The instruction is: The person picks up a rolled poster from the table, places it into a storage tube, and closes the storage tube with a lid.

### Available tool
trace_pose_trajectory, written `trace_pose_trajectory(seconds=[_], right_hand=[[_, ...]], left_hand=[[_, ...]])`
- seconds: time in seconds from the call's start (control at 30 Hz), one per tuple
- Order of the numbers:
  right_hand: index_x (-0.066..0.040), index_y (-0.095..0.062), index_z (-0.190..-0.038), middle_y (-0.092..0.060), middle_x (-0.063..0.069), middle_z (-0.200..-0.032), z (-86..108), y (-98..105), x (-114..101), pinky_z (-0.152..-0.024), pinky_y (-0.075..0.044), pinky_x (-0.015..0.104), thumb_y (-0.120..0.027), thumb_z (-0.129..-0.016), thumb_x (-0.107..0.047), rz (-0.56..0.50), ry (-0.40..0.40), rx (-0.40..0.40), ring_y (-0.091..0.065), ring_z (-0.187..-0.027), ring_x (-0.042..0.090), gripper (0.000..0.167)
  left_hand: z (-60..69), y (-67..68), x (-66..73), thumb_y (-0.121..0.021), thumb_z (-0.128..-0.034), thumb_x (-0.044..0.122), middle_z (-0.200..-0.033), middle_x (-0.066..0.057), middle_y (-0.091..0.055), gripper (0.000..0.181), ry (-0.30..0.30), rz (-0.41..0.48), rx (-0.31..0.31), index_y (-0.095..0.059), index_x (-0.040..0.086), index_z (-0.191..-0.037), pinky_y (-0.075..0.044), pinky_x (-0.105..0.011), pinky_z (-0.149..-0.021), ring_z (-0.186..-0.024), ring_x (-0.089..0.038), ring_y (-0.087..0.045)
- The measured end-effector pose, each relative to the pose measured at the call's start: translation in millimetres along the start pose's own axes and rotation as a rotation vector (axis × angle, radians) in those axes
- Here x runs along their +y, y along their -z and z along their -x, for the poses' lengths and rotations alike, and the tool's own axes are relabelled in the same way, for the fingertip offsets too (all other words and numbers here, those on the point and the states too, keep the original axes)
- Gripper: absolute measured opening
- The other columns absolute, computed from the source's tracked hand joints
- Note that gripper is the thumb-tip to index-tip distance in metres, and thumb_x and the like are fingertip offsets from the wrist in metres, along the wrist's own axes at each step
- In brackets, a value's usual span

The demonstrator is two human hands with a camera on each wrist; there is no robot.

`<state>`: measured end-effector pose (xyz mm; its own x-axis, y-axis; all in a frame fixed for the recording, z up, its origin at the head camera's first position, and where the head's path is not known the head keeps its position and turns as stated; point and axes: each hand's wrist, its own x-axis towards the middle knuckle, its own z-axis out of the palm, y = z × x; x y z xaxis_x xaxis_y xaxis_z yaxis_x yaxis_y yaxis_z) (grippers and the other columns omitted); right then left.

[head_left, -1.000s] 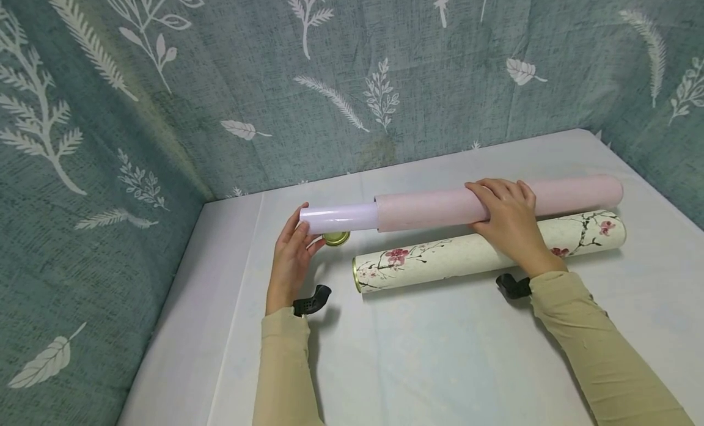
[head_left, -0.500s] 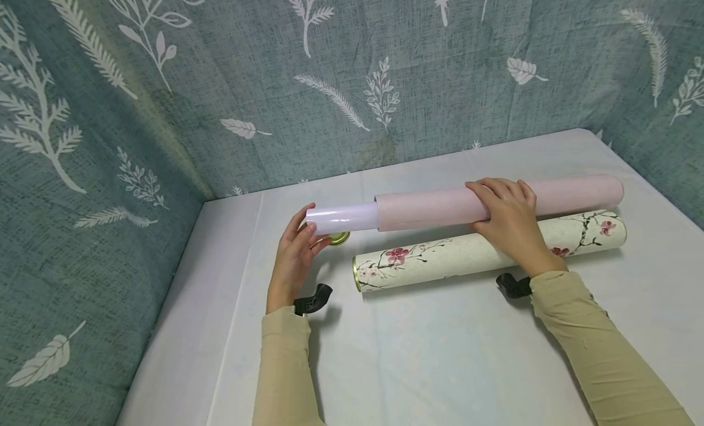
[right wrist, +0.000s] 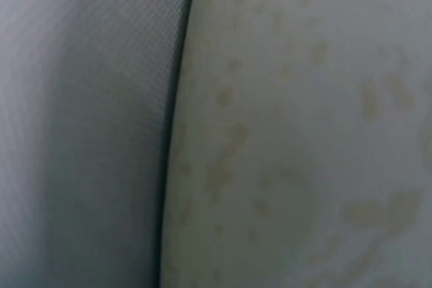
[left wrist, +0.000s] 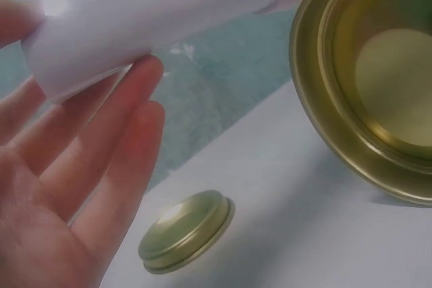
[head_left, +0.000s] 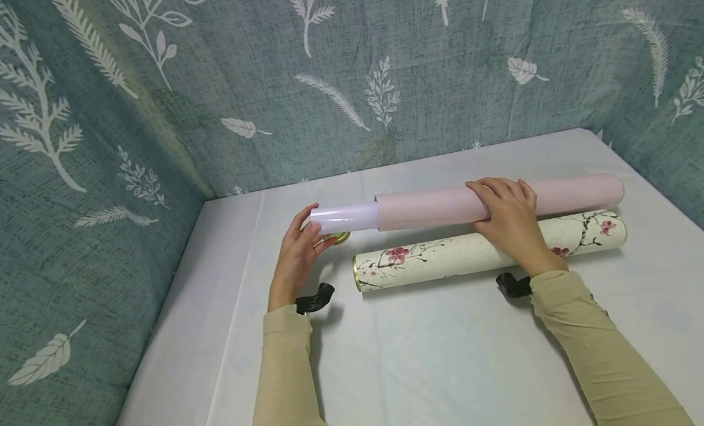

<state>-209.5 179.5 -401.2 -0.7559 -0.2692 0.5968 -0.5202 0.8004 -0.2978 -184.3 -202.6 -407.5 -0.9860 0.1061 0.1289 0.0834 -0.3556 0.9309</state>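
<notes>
A glossy pale lilac roll (head_left: 346, 218) sticks out of the left end of a pink tube (head_left: 429, 209). My left hand (head_left: 294, 258) holds the roll's outer end between thumb and fingers; in the left wrist view the fingers lie under the roll (left wrist: 155, 18). My right hand (head_left: 508, 221) grips the pink tube around its middle from above. In front of it lies a cream tube (head_left: 440, 259) with a plum-blossom print and a gold-rimmed left end. A gold lid (left wrist: 185, 231) rests on the table beneath the left hand, partly hidden by its fingers in the head view.
The white-covered table (head_left: 429, 352) meets a green leaf-patterned cloth (head_left: 330, 77) behind and at both sides. A black wrist mount (head_left: 316, 299) sits by the left wrist and another (head_left: 513, 286) by the right. The cream tube's printed surface (right wrist: 290, 133) fills much of the right wrist view.
My left hand has moved slightly to the right, and less of the lilac roll shows outside the pink tube. The right hand and both tubes have stayed in place.
</notes>
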Motion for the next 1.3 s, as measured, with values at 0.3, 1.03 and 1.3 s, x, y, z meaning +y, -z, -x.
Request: trace_pose_trajectory(seconds=[0.3,1.03,1.3], right_hand=[[-0.014,-0.051,-0.122,-0.049,0.010,-0.119,-1.4,0.1,-0.7,-0.099,-0.009,0.053,-0.080,-0.060,-0.010,-0.001,0.001,0.002,-0.037,-0.113,0.033,0.069],[-0.014,-0.050,-0.124,-0.048,0.010,-0.121,0.1,2.5,-3.9,-0.100,-0.007,0.053,-0.078,-0.063,-0.009,-0.010,-0.013,-0.029,-0.035,-0.113,0.033,0.068],[-0.014,-0.050,-0.124,-0.048,0.010,-0.121,1.0,2.7,-3.6,-0.100,-0.008,0.053,-0.079,-0.062,-0.010,-0.005,-0.013,-0.026,-0.035,-0.114,0.032,0.068]], left_hand=[[-2.1,-0.5,-2.2,-0.060,-0.0862,0.018,-0.124,-0.021,-0.043,0.050,0.001,-0.027,0.050,-0.034,0.012,-0.128,-0.044,-0.043,-0.085,-0.104,-0.035,-0.053],[-2.0,-4.0,-4.0,-0.061,-0.0853,0.018,-0.124,-0.017,-0.044,0.047,0.026,-0.072,0.031,-0.038,0.011,-0.126,-0.042,-0.045,-0.087,-0.110,-0.030,-0.048],[-2.7,-5.2,-4.6,-0.063,-0.0842,0.020,-0.122,-0.017,-0.044,0.047,0.019,-0.091,0.041,-0.041,0.011,-0.125,-0.043,-0.044,-0.086,-0.108,-0.030,-0.049]])
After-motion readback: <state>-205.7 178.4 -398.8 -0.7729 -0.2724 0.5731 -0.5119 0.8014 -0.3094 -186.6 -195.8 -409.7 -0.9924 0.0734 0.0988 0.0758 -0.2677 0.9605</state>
